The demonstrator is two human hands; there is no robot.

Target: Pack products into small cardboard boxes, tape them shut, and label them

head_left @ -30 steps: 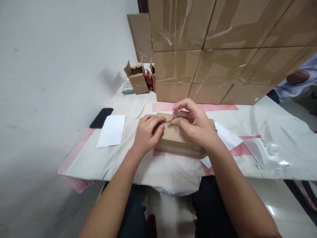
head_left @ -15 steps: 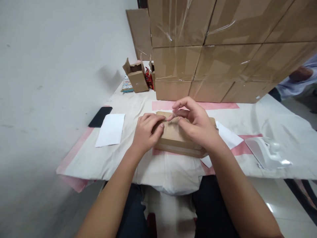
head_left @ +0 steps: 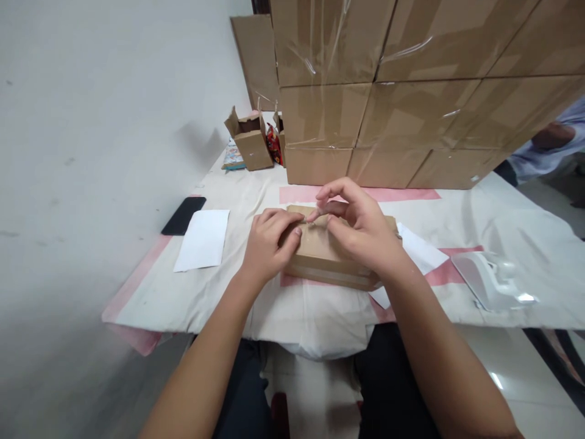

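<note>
A closed brown cardboard box (head_left: pixel 315 244) lies flat on the cloth-covered table in front of me. My left hand (head_left: pixel 274 241) rests on its top at the left, fingers curled and thumb close to the index fingertip. A tiny thing shows at those fingertips, too small to make out. Over the box's right part is my right hand (head_left: pixel 356 225), its fingers bent and apart. Its index fingertip meets the left fingertips at the box top, while the thumb points down toward the cardboard.
Taped cardboard boxes (head_left: pixel 402 116) are stacked at the back. A black phone (head_left: pixel 183 216) and white paper (head_left: pixel 203 239) lie left; more paper (head_left: pixel 420 249) and a clear plastic package (head_left: pixel 493 280) lie right. An open small box (head_left: pixel 253 146) stands behind. A person's sleeve (head_left: pixel 548 146) shows far right.
Both hands and the box keep almost the same pose. The whole view has shifted very slightly.
</note>
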